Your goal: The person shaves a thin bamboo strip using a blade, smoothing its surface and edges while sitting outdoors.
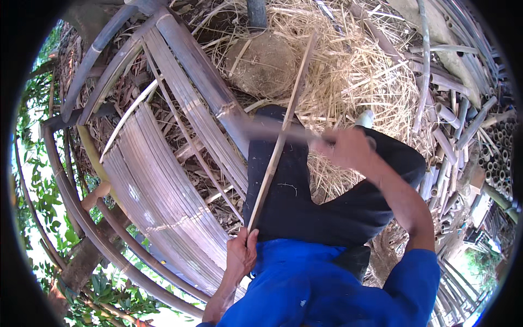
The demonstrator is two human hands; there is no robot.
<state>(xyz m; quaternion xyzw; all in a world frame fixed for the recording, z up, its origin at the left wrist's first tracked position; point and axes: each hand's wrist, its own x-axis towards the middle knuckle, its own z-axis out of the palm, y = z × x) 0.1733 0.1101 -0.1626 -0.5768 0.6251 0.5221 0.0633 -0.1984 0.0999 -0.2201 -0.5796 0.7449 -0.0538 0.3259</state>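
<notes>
My left hand (242,253) grips the near end of a long thin bamboo strip (283,131) that runs up and away over my dark-trousered leg (297,191). My right hand (346,146) is closed on the handle of a blade (272,129), blurred with motion, whose edge crosses the strip about halfway along it. The blade's shape is smeared and hard to make out.
A bundle of split bamboo slats (158,191) lies to my left, with thick bamboo poles (201,76) beside it. Pale shavings (354,71) and a round stump (261,64) lie ahead. Cut bamboo tubes (468,136) are stacked on the right.
</notes>
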